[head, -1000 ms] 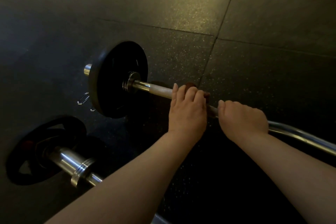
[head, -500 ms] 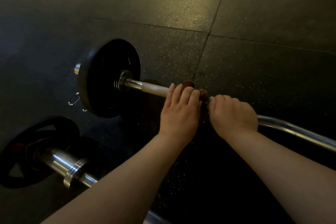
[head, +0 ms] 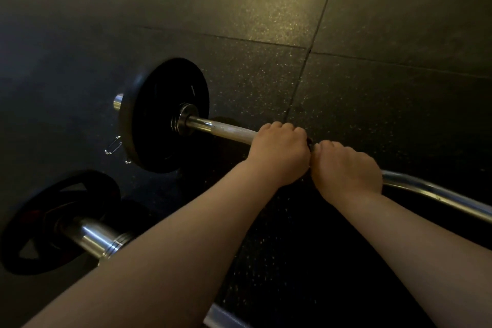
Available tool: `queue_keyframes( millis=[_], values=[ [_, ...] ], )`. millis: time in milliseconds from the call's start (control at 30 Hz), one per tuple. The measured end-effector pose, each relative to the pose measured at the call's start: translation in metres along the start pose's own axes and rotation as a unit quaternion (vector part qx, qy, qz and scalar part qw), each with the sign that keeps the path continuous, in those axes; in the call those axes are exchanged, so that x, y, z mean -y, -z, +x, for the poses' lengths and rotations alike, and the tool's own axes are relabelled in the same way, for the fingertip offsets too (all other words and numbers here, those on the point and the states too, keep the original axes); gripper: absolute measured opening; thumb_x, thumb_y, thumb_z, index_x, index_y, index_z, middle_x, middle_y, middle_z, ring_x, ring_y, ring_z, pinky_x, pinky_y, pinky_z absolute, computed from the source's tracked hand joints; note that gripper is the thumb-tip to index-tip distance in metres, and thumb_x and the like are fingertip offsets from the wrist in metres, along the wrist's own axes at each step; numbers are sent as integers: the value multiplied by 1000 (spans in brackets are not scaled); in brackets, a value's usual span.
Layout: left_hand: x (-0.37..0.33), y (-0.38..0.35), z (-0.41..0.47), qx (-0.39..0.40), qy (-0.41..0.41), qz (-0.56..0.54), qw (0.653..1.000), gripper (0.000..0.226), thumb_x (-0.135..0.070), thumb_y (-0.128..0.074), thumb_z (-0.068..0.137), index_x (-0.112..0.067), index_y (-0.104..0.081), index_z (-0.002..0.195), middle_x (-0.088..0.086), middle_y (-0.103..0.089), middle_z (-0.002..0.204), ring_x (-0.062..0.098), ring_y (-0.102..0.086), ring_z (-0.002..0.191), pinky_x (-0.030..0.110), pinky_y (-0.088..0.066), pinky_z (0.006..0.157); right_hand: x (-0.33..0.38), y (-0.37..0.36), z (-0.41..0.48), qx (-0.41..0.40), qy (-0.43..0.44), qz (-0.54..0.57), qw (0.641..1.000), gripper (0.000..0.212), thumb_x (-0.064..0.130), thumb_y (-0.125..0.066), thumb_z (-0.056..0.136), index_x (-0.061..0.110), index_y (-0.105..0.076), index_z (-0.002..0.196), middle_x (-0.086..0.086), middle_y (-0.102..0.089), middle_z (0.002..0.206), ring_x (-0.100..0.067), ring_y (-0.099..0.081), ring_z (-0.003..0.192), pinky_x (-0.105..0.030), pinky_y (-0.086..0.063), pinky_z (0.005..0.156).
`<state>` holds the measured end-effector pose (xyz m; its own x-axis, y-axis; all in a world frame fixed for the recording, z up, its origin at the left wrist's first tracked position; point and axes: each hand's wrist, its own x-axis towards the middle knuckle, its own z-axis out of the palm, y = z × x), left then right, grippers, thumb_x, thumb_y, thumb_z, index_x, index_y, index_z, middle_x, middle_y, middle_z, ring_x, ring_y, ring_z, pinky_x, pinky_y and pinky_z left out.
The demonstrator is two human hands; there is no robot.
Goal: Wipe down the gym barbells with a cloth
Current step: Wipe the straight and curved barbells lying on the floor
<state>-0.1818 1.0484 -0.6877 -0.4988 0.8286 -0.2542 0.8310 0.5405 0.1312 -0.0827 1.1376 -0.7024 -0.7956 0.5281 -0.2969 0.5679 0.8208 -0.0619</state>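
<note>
Chrome barbells [head: 226, 130] [head: 93, 238], two — both hands [head: 279, 153] [head: 346, 168], side by side, curled round the farther bar.

The one camera sits on the person's head. It looks forward and down, close over the left hand [head: 279, 153], right hand [head: 346, 170] and barbell [head: 229, 131].

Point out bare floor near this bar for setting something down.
Widest free patch: floor beyond the bar, right of the big plate. A darker strip lies between left forearm and right forearm. Crowded on the left, where the clip and the second plate sit close.
</note>
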Motion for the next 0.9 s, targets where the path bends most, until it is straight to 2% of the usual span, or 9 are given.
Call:
queue_keyframes(
  millis=[133, 267, 367, 467, 567, 633, 733, 800, 900],
  values=[
    [-9, -30, -13, -117, 18, -11, 993, 29, -37, -39, 103, -18, -60, 110, 4, -61, 111, 26, -56, 107, 43, -38, 104, 1, 0, 2, 6, -10, -8, 1000, 31, 40, -31, 108, 23, -56, 105, 3, -58, 95, -15, -58, 78, -36, -51, 72],
    [-10, -55, -39, -168, 3, -46, 985, 46, -35, -35, 100, -13, -52, 137, 6, -53, 134, 32, -39, 138, 48, -2, 127, 4, -1, 0, 2, -27, 10, 1000, 31, 41, -31, 107, 23, -55, 100, 3, -57, 90, -14, -57, 74, -36, -53, 73],
    [-12, -45, -38, -153, 12, -43, 987, 46, -37, -30, 101, -15, -56, 132, 5, -57, 131, 29, -44, 134, 46, -10, 126, 5, -1, -1, -2, -22, 7, 1000, 26, 40, -34, 107, 24, -54, 101, 3, -56, 90, -14, -56, 75, -36, -53, 74],
    [-12, -14, -7, -54, 12, 20, 998, 42, -41, -32, 104, -17, -64, 115, 4, -65, 114, 26, -59, 109, 44, -42, 95, 3, 2, -2, 13, -13, -5, 1000, 14, 35, -46, 104, 24, -53, 106, 2, -59, 100, -15, -60, 83, -34, -52, 76],
    [-11, 1, 22, 60, 13, 64, 996, 36, -41, -38, 104, -18, -65, 110, 4, -63, 102, 27, -60, 98, 42, -37, 74, 2, 5, -1, 24, -17, -1, 1000, 15, 37, -51, 101, 24, -53, 108, 1, -60, 103, -17, -61, 86, -35, -51, 76],
    [-12, -3, 21, 29, -4, 66, 997, 32, -40, -41, 104, -19, -65, 108, 3, -59, 97, 25, -58, 93, 41, -38, 74, 3, 5, -1, 27, -21, 4, 999, 15, 37, -52, 101, 24, -53, 109, 1, -60, 104, -17, -61, 87, -36, -51, 77],
    [-13, -27, -7, -105, 5, -13, 994, 28, -39, -43, 104, -20, -63, 108, 2, -62, 104, 23, -57, 99, 42, -42, 95, 3, 2, -2, 16, -15, -6, 1000, 13, 34, -46, 103, 24, -54, 107, 2, -58, 100, -16, -59, 83, -35, -49, 74],
    [-10, -50, -27, -169, 0, -47, 985, 35, -38, -41, 102, -18, -57, 125, 4, -59, 124, 28, -51, 124, 46, -28, 119, 3, 0, -2, 7, -11, -7, 1000, 20, 36, -39, 105, 24, -55, 103, 2, -57, 93, -15, -57, 77, -34, -47, 69],
    [-5, -79, -48, -180, -15, -28, 983, 58, -39, -36, 100, -14, -32, 153, 7, -38, 155, 36, -17, 154, 52, -8, 127, 3, 0, -3, -11, -15, 9, 1000, 28, 40, -34, 106, 24, -56, 97, 4, -56, 86, -13, -56, 70, -34, -49, 67]
  ],
)
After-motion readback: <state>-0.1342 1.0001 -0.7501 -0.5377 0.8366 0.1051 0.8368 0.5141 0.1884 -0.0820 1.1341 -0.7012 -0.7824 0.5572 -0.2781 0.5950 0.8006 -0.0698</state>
